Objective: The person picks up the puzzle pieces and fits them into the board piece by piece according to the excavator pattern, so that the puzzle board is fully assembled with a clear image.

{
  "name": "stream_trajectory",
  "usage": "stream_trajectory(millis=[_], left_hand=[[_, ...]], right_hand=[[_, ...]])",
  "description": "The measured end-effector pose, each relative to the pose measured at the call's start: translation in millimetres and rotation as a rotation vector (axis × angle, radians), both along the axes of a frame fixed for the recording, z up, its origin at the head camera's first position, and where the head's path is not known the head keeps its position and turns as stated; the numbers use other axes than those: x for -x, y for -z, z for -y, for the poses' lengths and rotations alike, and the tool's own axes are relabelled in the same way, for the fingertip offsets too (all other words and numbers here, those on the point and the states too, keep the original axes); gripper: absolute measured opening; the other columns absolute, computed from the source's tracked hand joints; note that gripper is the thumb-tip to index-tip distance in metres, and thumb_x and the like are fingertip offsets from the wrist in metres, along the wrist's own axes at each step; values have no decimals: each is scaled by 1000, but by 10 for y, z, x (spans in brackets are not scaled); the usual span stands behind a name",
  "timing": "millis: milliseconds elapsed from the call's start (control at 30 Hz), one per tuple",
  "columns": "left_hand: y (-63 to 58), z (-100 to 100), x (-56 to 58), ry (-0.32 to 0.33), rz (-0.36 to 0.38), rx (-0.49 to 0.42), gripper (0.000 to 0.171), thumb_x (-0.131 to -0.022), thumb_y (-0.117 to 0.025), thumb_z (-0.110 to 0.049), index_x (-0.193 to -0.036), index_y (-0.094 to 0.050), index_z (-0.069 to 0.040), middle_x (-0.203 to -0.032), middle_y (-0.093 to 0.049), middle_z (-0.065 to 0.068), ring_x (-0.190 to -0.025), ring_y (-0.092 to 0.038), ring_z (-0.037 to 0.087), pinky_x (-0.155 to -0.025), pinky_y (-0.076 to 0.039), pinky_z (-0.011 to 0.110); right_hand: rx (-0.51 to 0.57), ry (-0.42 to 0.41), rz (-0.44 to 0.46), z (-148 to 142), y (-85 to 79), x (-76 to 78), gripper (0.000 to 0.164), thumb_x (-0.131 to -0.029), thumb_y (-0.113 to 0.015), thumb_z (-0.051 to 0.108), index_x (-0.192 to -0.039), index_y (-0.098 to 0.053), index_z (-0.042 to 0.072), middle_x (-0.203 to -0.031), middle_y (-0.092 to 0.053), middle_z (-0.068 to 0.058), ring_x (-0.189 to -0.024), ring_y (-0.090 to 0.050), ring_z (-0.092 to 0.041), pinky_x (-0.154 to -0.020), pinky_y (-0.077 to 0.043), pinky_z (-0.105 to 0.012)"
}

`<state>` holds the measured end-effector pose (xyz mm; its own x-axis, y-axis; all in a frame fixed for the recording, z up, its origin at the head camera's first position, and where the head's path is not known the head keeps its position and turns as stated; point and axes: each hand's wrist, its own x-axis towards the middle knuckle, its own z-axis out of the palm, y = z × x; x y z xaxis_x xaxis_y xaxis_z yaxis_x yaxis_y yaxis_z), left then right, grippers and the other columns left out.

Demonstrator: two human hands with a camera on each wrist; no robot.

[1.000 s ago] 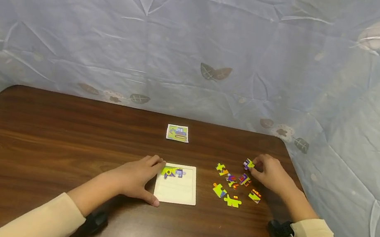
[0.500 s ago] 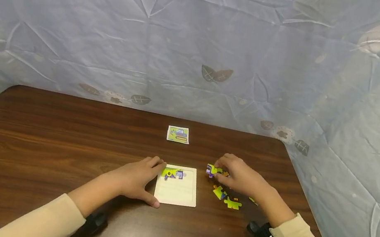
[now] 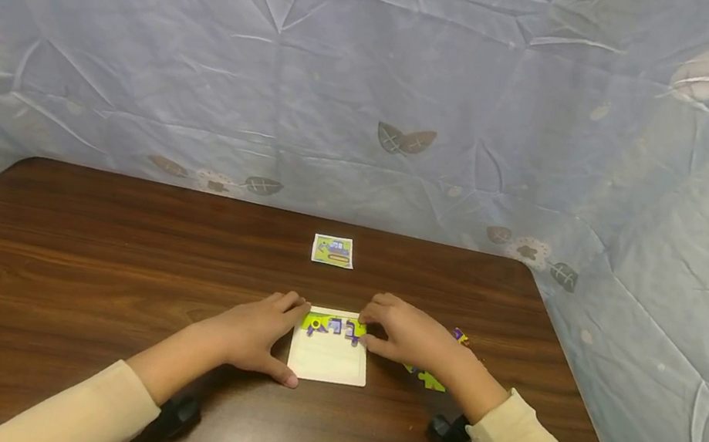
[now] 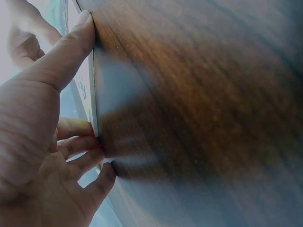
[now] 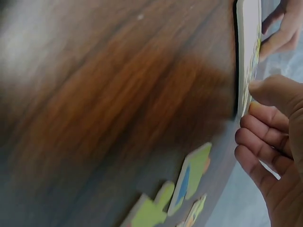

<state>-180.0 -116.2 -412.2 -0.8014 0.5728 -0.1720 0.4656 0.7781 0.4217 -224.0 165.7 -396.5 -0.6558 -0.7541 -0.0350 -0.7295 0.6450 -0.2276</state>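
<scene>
A white square puzzle tray point(image 3: 327, 361) lies on the table, with joined puzzle pieces point(image 3: 319, 322) in green and purple along its far left. My left hand point(image 3: 254, 333) holds the tray's left side, thumb at the near corner and fingers at the far one. Over the tray's far right corner, my right hand point(image 3: 409, 332) pinches a green and purple puzzle piece point(image 3: 352, 330) between thumb and fingers. A small gap shows between this piece and the joined ones. In the right wrist view, the right thumb point(image 5: 267, 90) presses down at the tray's edge.
Loose puzzle pieces point(image 3: 431, 382) lie right of the tray, partly hidden under the right forearm; a green and blue piece point(image 5: 191, 175) shows in the right wrist view. A small picture card point(image 3: 333, 250) of a vehicle lies beyond the tray. A patterned cloth point(image 3: 320, 90) hangs behind the table.
My right hand has carried the green and purple puzzle piece leftward from the loose pieces to the tray's far right corner. My left hand has stayed on the tray.
</scene>
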Motion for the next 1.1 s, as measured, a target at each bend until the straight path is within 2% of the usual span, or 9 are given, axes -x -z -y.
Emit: stream_trajectory(millis=[367,800,933,1100], left_hand=[[-24,5,-13,5,1,-2,113,-77,-88,-59,-159,-38,1,-159,-43,16,-148,-44,37,-115,-46,56],[-27,3,-18,4,16,10,114,-78,-87,-60,-160,-37,1,-161,-42,17,-148,-44,36,-115,-46,55],[-26,12,-31,5,15,14,114,-77,-87,-60,-160,-38,1,-159,-43,17,-147,-45,36,-115,-47,55],[-49,4,-35,9,13,1,114,-78,-87,-59,-160,-37,2,-159,-42,18,-147,-44,37,-115,-46,56]], right_hand=[[-24,32,-29,93,39,5,24,-96,-76,23,-115,-76,8,-114,-70,-4,-97,-64,-13,-85,-59,-31],[-14,76,-1,148,40,-31,17,-95,-76,19,-109,-74,10,-105,-66,-1,-84,-55,-9,-76,-54,-27],[-11,87,13,168,38,-54,18,-96,-76,20,-110,-74,10,-105,-67,-1,-83,-55,-8,-76,-54,-27],[-31,91,-11,172,10,-71,15,-96,-76,21,-107,-76,11,-104,-68,0,-83,-58,-8,-76,-56,-28]])
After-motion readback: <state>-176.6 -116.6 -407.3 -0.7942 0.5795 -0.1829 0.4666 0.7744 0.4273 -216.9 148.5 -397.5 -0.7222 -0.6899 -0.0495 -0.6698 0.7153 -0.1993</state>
